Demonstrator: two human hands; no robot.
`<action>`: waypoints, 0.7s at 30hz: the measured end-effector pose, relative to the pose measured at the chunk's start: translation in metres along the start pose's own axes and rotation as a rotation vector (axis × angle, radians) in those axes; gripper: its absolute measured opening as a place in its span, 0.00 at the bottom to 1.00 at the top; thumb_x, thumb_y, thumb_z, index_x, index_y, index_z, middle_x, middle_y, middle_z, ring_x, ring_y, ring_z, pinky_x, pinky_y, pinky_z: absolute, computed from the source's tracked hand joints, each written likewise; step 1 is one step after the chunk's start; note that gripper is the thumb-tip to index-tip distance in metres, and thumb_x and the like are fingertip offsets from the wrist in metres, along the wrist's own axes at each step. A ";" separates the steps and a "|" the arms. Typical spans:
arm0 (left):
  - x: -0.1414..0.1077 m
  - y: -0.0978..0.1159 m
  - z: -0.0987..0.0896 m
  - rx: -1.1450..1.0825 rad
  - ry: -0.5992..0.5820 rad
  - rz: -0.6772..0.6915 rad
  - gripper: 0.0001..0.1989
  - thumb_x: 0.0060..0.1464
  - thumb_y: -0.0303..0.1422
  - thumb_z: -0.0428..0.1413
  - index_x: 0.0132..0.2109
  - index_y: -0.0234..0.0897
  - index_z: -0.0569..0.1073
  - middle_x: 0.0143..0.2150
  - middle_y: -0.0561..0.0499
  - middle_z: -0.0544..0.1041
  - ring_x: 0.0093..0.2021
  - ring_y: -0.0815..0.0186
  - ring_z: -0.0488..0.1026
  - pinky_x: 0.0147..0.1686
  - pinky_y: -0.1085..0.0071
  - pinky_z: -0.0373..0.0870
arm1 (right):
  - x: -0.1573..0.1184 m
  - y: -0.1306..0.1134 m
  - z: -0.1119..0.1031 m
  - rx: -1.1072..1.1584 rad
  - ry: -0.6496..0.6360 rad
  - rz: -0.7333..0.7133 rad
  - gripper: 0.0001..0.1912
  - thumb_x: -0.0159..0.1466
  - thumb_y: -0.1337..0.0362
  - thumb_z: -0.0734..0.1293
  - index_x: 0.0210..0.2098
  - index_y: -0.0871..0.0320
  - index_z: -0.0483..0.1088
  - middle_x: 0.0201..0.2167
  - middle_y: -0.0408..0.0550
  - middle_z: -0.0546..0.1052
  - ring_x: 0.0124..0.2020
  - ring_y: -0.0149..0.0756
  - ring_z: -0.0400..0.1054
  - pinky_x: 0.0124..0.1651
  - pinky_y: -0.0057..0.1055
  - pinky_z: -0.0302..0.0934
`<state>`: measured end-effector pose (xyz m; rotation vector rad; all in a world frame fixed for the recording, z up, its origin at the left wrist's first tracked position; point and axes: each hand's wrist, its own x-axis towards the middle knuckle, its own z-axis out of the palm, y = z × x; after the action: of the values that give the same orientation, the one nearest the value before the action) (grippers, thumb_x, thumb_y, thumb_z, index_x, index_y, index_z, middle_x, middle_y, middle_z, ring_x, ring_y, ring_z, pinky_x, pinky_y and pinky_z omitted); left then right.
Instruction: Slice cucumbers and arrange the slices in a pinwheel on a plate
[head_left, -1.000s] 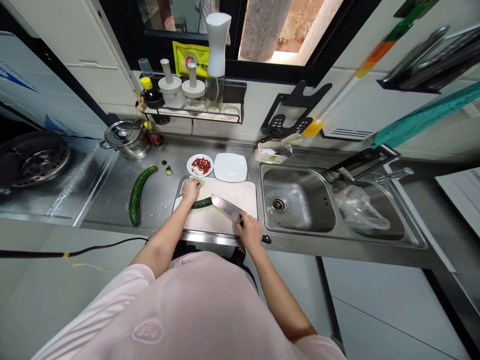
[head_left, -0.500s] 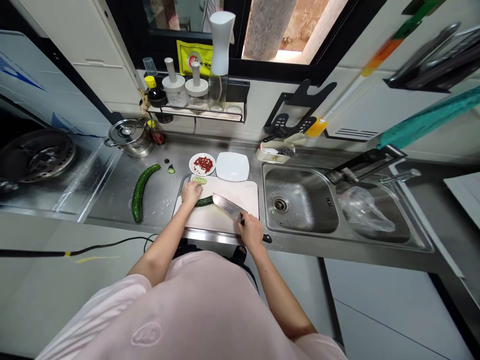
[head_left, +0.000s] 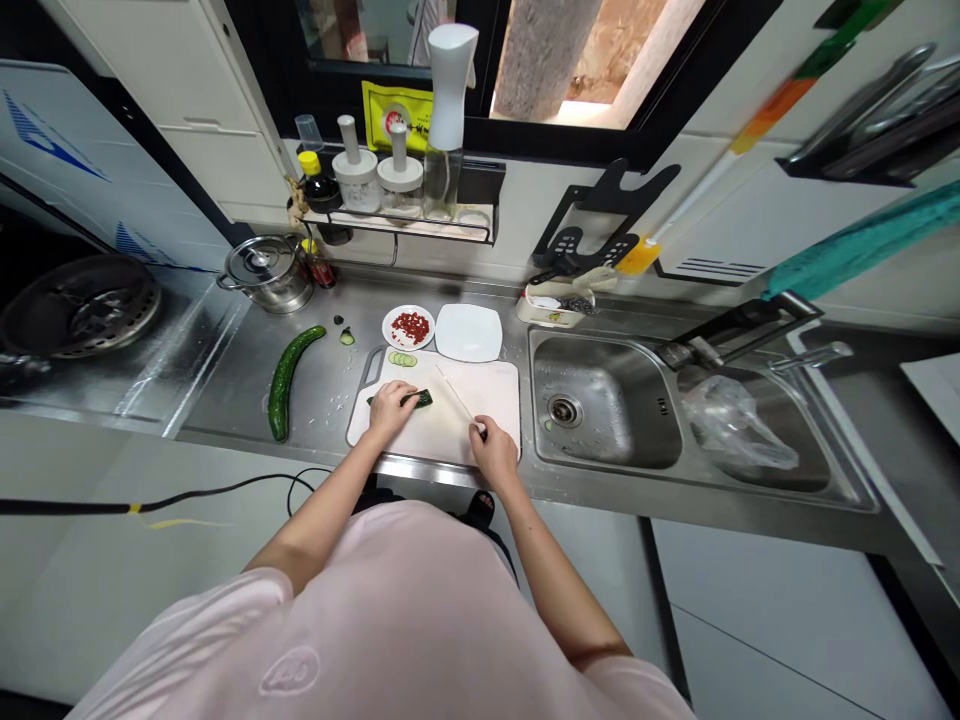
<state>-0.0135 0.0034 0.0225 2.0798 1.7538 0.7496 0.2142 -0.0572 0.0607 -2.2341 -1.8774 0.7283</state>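
My left hand (head_left: 391,408) is closed over a dark green piece of cucumber (head_left: 424,398) lying on the white cutting board (head_left: 420,440). Only the cucumber's right end and a bit at the left show past the fingers. In my right hand (head_left: 494,450) is the handle of a kitchen knife (head_left: 456,396). Its blade is seen nearly edge-on, pointing up and left over the board, apart from the cucumber. Several thin cucumber slices (head_left: 403,358) lie overlapped near the board's far left corner.
A whole cucumber (head_left: 283,385) and small cut ends (head_left: 346,338) lie left of the board. Behind it stand a plate of chopped red pieces (head_left: 427,339) and a white square plate (head_left: 469,332). The sink (head_left: 607,400) is to the right; a lidded pot (head_left: 268,275) stands back left.
My left hand has moved down from near the slices onto the cucumber. The knife has turned from showing its flat side to nearly edge-on, slightly away from the cucumber.
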 end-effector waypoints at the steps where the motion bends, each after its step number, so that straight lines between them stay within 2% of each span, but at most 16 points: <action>1: -0.001 0.000 0.001 -0.004 -0.006 0.008 0.12 0.57 0.37 0.51 0.43 0.41 0.76 0.43 0.48 0.75 0.45 0.63 0.69 0.48 0.67 0.64 | 0.001 -0.003 -0.001 -0.004 -0.025 0.005 0.18 0.67 0.57 0.53 0.51 0.53 0.66 0.36 0.46 0.76 0.38 0.35 0.69 0.36 0.27 0.51; 8: 0.001 -0.001 0.011 -0.028 -0.038 0.121 0.12 0.58 0.37 0.51 0.44 0.43 0.76 0.45 0.48 0.73 0.47 0.64 0.68 0.49 0.67 0.64 | 0.010 -0.026 -0.004 -0.126 -0.112 -0.114 0.17 0.69 0.61 0.51 0.47 0.58 0.66 0.36 0.51 0.76 0.38 0.36 0.69 0.36 0.26 0.51; 13: 0.004 -0.006 0.018 -0.020 -0.025 0.144 0.12 0.59 0.37 0.50 0.43 0.43 0.77 0.44 0.48 0.74 0.47 0.64 0.68 0.48 0.67 0.64 | 0.014 -0.039 -0.006 -0.224 -0.209 -0.144 0.16 0.69 0.61 0.51 0.46 0.60 0.65 0.38 0.55 0.76 0.40 0.38 0.70 0.39 0.28 0.54; 21: 0.003 -0.010 0.024 -0.022 -0.061 0.151 0.13 0.60 0.37 0.48 0.43 0.43 0.77 0.43 0.48 0.74 0.45 0.65 0.69 0.46 0.69 0.65 | 0.016 -0.052 -0.004 -0.240 -0.217 -0.178 0.14 0.69 0.62 0.51 0.47 0.59 0.63 0.38 0.55 0.75 0.40 0.40 0.70 0.39 0.30 0.56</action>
<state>-0.0077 0.0109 -0.0017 2.2151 1.5636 0.7349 0.1711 -0.0303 0.0804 -2.1534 -2.3467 0.7798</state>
